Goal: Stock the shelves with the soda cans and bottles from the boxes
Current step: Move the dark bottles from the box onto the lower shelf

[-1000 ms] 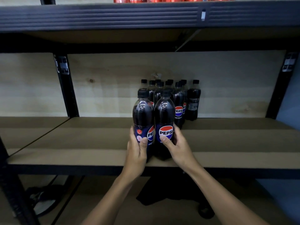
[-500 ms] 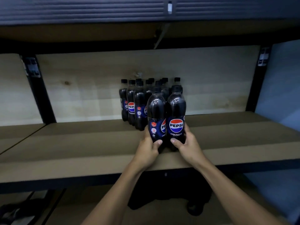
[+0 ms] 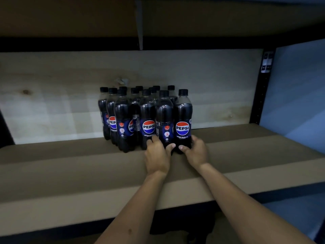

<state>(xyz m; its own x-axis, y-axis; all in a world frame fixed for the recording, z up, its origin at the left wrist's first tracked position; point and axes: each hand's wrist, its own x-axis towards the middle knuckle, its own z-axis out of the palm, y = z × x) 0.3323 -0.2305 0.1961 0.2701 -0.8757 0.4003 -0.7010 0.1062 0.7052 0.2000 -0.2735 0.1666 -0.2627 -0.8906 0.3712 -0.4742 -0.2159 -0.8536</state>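
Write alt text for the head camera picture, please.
Two hands each grip a Pepsi bottle: left hand the left bottle, right hand the right bottle, standing beside a cluster of bottles on a wooden shelf.

Glossy plastic bottles point(image 3: 182, 120); matt brown shelf board point(image 3: 70, 182).

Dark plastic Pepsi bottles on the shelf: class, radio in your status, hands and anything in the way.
Left hand grips dark plastic Pepsi bottle, label side out. Right hand grips logo-front Pepsi bottle. Both stand on the brown shelf board beside the bottle cluster. Nothing in the way.
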